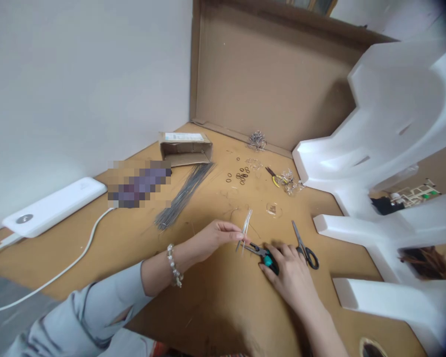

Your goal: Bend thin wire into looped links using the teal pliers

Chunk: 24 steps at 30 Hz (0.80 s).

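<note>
Clearly, at far left of the frame, a white power bank (55,206) with a white cable (92,238) trailing toward the lower left. Just right of it, a purplish object (141,186) (pixelated, so impossible to identify). Next, left of center, a loose bundle of thin grey wires (186,196), its upper end close to a small open cardboard box (162,148). Near the center, in the left hand (226,234), a few silvery strands (247,223) pinched between thumb and fingers; around that wrist, a beaded bracelet (174,265). Above the strands, small dark rings (242,176) scattered on the brown tabletop (215,277). Right of center and lower, in the right hand (290,267), teal-and-black pliers (269,260), fingers wrapped over the handles, tips at the strands' lower part (touching or merely in front, hard to tell). Higher up, a wire tangle (257,141), then yellow-handled pliers (277,179). Just beside the right hand, black-handled scissors (301,243). Along the right side, large white molded foam (397,124).
</note>
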Tool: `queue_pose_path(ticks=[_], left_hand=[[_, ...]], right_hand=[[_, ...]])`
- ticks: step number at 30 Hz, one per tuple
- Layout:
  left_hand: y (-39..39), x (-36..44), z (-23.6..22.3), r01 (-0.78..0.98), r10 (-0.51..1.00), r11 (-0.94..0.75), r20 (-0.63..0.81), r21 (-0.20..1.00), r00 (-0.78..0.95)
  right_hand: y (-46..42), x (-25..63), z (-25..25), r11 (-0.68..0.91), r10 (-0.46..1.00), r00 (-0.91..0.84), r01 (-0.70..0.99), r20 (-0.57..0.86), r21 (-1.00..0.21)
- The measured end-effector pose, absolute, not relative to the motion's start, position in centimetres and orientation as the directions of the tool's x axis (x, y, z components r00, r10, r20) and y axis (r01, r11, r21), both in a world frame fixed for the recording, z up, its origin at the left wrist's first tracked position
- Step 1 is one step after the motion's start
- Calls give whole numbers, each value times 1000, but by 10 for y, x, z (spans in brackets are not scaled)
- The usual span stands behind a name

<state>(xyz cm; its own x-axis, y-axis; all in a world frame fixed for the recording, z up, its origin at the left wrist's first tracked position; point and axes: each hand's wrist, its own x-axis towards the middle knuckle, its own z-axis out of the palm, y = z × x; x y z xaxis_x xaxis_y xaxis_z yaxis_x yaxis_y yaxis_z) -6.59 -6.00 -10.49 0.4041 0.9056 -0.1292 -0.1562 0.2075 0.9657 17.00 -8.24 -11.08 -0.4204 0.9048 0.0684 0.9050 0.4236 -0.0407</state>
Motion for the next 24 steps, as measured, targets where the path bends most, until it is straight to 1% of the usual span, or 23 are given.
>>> queue_pose_path(ticks=[3,5,6,8,9,10,11,12,13,15,17,20,24], left_hand=[[-62,-63,-104,-195,890,267,-163,944,426],[-64,-62,-105,-200,881,285,-175,937,439],[-65,-61,-105,-193,877,282,-171,940,450],[-67,-61,-107,-167,865,260,-153,951,478],[-68,-60,-108,-149,857,244,-141,958,495],[-70,-60,-109,-132,846,229,-130,964,517],[-71,-59,-109,-119,832,219,-122,968,542],[-72,-58,-109,-108,815,218,-120,970,567],[-73,-57,-109,-102,799,220,-120,970,589],[-75,-54,-107,-86,771,239,-135,967,623],[-77,-50,-107,-44,756,256,-172,966,632],[-78,-45,-113,20,757,266,-222,964,615],[-79,-42,-127,30,800,198,-179,980,573]], right_hand=[[-76,174,-116,436,899,-426,895,104,-96],[-74,174,-116,441,896,-422,880,135,-174],[-74,174,-116,443,895,-414,866,166,-233],[-76,170,-112,436,898,-363,803,248,-406],[-77,168,-109,420,907,-320,745,274,-519],[-78,164,-105,384,923,-274,663,269,-643],[-79,161,-102,313,947,-247,563,206,-765],[-81,156,-99,230,957,-267,450,116,-863],[-82,152,-96,161,947,-319,340,47,-927],[-84,144,-94,79,911,-413,186,-5,-979],[-85,139,-93,76,902,-431,133,11,-988],[-85,136,-95,127,926,-372,171,56,-977],[-86,137,-95,200,934,-341,238,111,-950]])
